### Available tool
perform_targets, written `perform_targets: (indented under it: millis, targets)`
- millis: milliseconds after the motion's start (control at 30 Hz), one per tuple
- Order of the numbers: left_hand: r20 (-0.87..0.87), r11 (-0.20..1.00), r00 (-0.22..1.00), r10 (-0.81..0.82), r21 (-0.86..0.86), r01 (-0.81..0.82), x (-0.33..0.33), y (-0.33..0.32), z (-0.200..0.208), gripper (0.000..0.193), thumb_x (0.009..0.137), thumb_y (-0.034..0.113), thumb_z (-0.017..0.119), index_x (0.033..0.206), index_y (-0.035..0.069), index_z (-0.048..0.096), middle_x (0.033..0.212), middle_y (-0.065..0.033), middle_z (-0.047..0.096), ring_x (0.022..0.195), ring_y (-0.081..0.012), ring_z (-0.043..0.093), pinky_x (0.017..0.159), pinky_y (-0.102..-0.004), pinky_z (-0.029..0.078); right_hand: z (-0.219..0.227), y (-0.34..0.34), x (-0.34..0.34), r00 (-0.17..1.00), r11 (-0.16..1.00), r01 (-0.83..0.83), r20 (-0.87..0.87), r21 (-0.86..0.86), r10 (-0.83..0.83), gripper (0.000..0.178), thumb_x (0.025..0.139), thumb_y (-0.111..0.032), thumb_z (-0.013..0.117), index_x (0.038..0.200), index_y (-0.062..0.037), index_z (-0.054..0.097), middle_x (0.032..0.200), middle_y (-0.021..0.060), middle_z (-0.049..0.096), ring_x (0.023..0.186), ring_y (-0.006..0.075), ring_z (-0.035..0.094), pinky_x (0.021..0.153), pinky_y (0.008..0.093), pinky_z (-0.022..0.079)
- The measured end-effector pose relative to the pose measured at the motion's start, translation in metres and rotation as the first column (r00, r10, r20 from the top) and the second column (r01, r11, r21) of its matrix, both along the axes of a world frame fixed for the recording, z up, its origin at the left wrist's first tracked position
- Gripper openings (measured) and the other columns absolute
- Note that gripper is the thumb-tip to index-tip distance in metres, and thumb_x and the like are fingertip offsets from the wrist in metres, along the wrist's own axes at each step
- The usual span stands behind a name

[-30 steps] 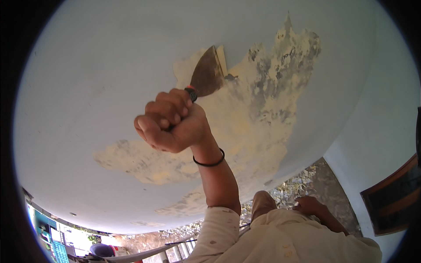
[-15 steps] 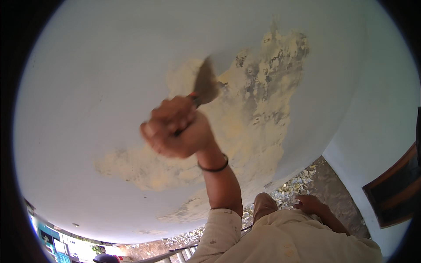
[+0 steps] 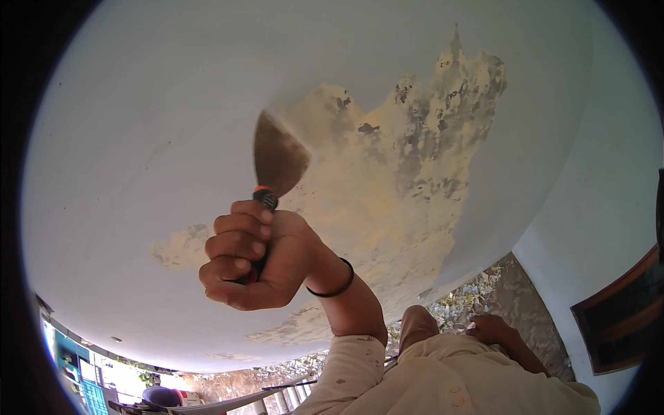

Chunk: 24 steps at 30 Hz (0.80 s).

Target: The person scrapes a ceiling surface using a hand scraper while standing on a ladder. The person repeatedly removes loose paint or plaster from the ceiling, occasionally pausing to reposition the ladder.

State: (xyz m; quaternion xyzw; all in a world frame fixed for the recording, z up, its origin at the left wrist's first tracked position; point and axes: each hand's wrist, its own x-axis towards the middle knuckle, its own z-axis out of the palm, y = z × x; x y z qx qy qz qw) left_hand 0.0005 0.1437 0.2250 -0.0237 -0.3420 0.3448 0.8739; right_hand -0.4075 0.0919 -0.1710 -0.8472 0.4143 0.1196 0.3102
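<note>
Fingers (image 3: 238, 243) of the left hand (image 3: 252, 259) clench a scraper (image 3: 280, 159), its blade now shifted down to the left edge of the peeled patch (image 3: 387, 180), apparently bringing intact paint (image 3: 159, 104) within reach, as the right hand (image 3: 494, 328), grip unclear, hangs below the patch.

Scraper (image 3: 279, 158) before wall (image 3: 138, 104), debris (image 3: 460, 304) below, perhaps ladder (image 3: 280, 400) lower left

We see the wall (image 3: 152, 138) in soft, muted light; daylight burns out to white at the lower left; we find slight blur on the scraper (image 3: 279, 158); straight edges bow toward a black, blue-fringed fisheye rim.
</note>
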Motion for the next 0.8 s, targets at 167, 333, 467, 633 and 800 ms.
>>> perform_targets:
  millis: [167, 333, 467, 633, 800]
  targets:
    - [0.233, 0.954, 0.926, -0.296, 0.112, 0.277, -0.012, -0.013, -0.008, 0.042, 0.112, 0.035, 0.034, 0.076, 0.014, 0.031, 0.058, -0.0022, 0.035, 0.047, -0.0141, 0.031, 0.043, -0.0298, 0.033, -0.003, -0.002, 0.004, 0.998, 1.0, -0.014, -0.062, 0.005, 0.014, 0.053, 0.094, -0.048, 0.068, 0.122, -0.0032, 0.067, 0.115, 0.0212, 0.074, 0.111, 0.0409, 0.07, 0.096, 0.0526, 0.053]
    - [0.188, 0.959, 0.952, -0.243, 0.195, 0.207, -0.005, -0.035, -0.004, 0.039, 0.112, 0.033, 0.034, 0.078, 0.015, 0.03, 0.059, -0.0018, 0.036, 0.047, -0.0128, 0.03, 0.044, -0.0288, 0.032, 0.003, 0.001, 0.009, 0.998, 0.999, -0.001, -0.06, 0.039, 0.004, 0.052, 0.094, -0.047, 0.067, 0.121, -0.0023, 0.067, 0.115, 0.0214, 0.074, 0.111, 0.041, 0.069, 0.097, 0.0521, 0.053]
    - [0.082, 0.955, 0.957, -0.277, 0.132, 0.265, -0.004, -0.031, -0.007, 0.037, 0.111, 0.032, 0.035, 0.078, 0.015, 0.032, 0.059, -0.0017, 0.037, 0.047, -0.0128, 0.033, 0.042, -0.0289, 0.033, 0.001, 0.004, 0.006, 1.0, 1.0, -0.013, -0.021, 0.019, 0.013, 0.053, 0.095, -0.048, 0.066, 0.121, -0.0017, 0.068, 0.114, 0.0218, 0.074, 0.111, 0.0408, 0.07, 0.097, 0.0525, 0.053]
    - [0.072, 0.927, 0.955, -0.289, 0.269, 0.26, -0.024, -0.094, -0.008, 0.038, 0.105, 0.03, 0.045, 0.071, 0.016, 0.035, 0.053, -0.0001, 0.04, 0.04, -0.0131, 0.034, 0.039, -0.0318, 0.037, 0.01, -0.001, 0.012, 0.994, 0.996, -0.059, -0.09, 0.073, 0.065, 0.054, 0.096, -0.049, 0.064, 0.12, -0.0016, 0.067, 0.113, 0.0228, 0.074, 0.111, 0.0414, 0.069, 0.097, 0.0535, 0.053]
    - [0.07, 0.867, 0.895, -0.44, 0.294, 0.403, -0.027, -0.073, -0.02, 0.038, 0.109, 0.033, 0.041, 0.076, 0.014, 0.038, 0.056, -0.0015, 0.039, 0.044, -0.0127, 0.037, 0.041, -0.0298, 0.038, 0.007, -0.006, 0.017, 1.0, 0.999, -0.022, 0.0, 0.025, 0.022, 0.052, 0.097, -0.05, 0.064, 0.117, -0.0029, 0.067, 0.113, 0.0237, 0.073, 0.11, 0.0413, 0.069, 0.096, 0.0535, 0.053]
